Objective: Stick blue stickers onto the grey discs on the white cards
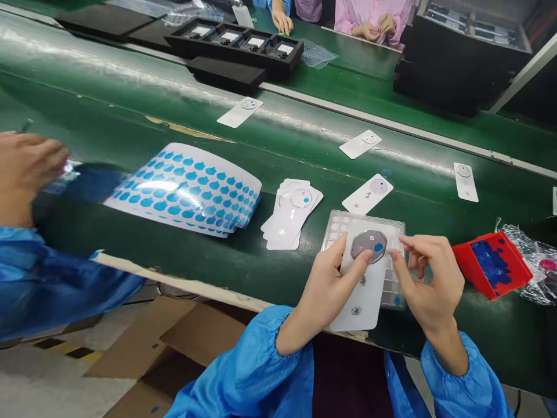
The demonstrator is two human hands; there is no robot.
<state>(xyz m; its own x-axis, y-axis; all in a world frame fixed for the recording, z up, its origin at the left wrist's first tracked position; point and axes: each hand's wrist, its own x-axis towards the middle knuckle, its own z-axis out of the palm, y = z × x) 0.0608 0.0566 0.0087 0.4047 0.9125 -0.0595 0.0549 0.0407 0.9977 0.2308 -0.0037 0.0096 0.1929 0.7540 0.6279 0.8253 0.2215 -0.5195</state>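
White card [363, 302] bearing grey octagonal disc [369, 245]: left hand [328, 296] grips card, apparently to steady it; right hand [429, 278] in narrow pinch at disc edge, any held item unclear

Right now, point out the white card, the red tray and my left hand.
White card [369, 299]: head view, on its lower half.
Red tray [462, 253]: head view, on its left rim.
Left hand [328, 296]: head view, on the back of the hand.

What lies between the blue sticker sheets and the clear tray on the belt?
A fanned stack of white cards lies between the sticker sheets and the clear tray, as the head view shows.
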